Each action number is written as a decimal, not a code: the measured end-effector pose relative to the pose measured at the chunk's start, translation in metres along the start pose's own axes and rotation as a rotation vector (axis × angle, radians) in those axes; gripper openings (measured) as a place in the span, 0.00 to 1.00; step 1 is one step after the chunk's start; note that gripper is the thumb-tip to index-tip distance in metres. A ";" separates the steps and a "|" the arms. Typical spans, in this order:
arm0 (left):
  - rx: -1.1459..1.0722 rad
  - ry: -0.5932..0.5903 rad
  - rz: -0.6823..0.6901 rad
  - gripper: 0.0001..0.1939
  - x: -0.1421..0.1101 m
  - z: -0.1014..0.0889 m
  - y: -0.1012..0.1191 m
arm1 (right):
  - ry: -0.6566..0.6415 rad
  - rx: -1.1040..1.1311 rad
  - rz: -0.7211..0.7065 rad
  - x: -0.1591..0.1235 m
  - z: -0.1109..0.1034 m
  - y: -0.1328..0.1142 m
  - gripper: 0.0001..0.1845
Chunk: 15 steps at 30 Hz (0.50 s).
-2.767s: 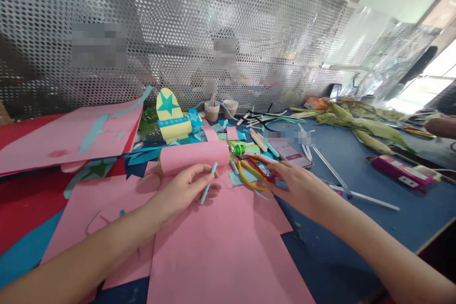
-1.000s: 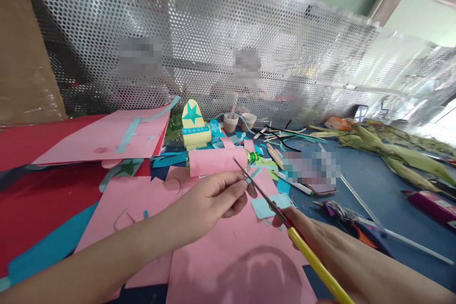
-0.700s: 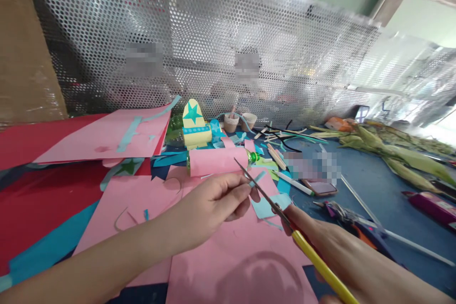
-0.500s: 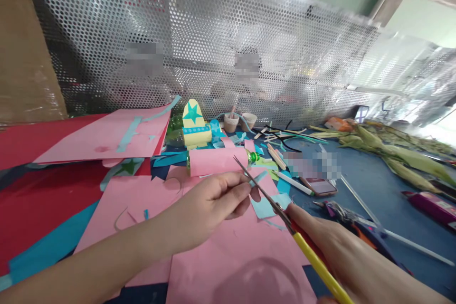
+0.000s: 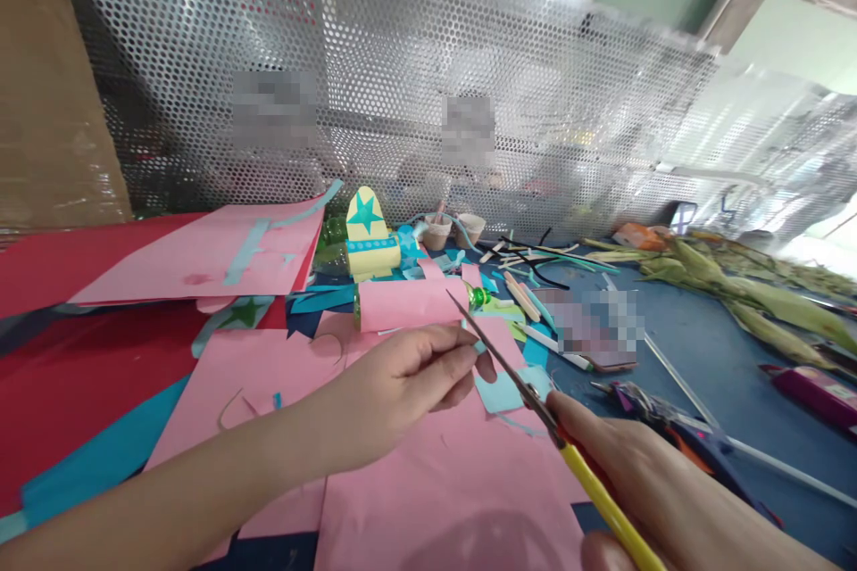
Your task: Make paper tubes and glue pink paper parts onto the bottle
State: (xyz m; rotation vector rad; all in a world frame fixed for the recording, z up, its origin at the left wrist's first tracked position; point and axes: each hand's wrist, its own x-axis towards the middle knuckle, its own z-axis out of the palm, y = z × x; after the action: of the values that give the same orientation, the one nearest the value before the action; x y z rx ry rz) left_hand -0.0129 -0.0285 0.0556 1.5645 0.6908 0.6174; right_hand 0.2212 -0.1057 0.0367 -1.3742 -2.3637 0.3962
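Observation:
My left hand is closed in a pinch on a small piece of light blue paper, mostly hidden by the fingers. In my right hand are scissors with yellow handles. Their blades point up and left and cross just beside my left fingertips; they look nearly closed. Sheets of pink paper lie beneath both hands. Just beyond the fingers, a green bottle wrapped in pink paper lies on its side. A light blue paper square rests under the blades.
Red and pink sheets are stacked at left. A yellow paper-wrapped bottle with a star and small cups stand behind. To the right are a phone, a glue gun, a purple box and corn husks.
Less of the light blue paper shows past my left fingertips than before. The scissors have shifted slightly right and down. My left hand has barely moved.

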 end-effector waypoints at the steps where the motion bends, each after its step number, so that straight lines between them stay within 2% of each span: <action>1: -0.016 0.001 -0.004 0.15 0.001 0.000 0.000 | -0.004 0.029 -0.016 0.003 -0.004 -0.004 0.34; 4: -0.061 0.011 -0.008 0.12 0.004 -0.001 -0.002 | -0.021 0.039 -0.014 0.012 -0.016 -0.012 0.34; 6: -0.086 0.025 -0.006 0.11 0.007 -0.004 -0.005 | -0.033 -0.034 0.025 0.016 -0.022 -0.009 0.32; 8: -0.138 0.030 -0.022 0.10 0.011 -0.008 -0.011 | -0.033 -0.210 0.084 0.017 -0.024 0.003 0.26; 11: -0.270 0.042 -0.103 0.09 0.017 -0.014 -0.021 | -0.087 -0.693 0.122 0.016 -0.018 0.032 0.14; 13: -0.337 0.056 -0.149 0.10 0.019 -0.016 -0.025 | -0.193 -0.885 0.077 0.017 -0.012 0.047 0.19; 15: -0.374 0.055 -0.156 0.12 0.021 -0.016 -0.028 | -0.272 -0.934 0.090 0.021 -0.006 0.055 0.20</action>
State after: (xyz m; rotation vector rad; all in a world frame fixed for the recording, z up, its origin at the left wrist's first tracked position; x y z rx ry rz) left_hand -0.0132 -0.0005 0.0288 1.1405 0.6864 0.6336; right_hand 0.2565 -0.0609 0.0223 -1.8855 -2.8561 -0.6383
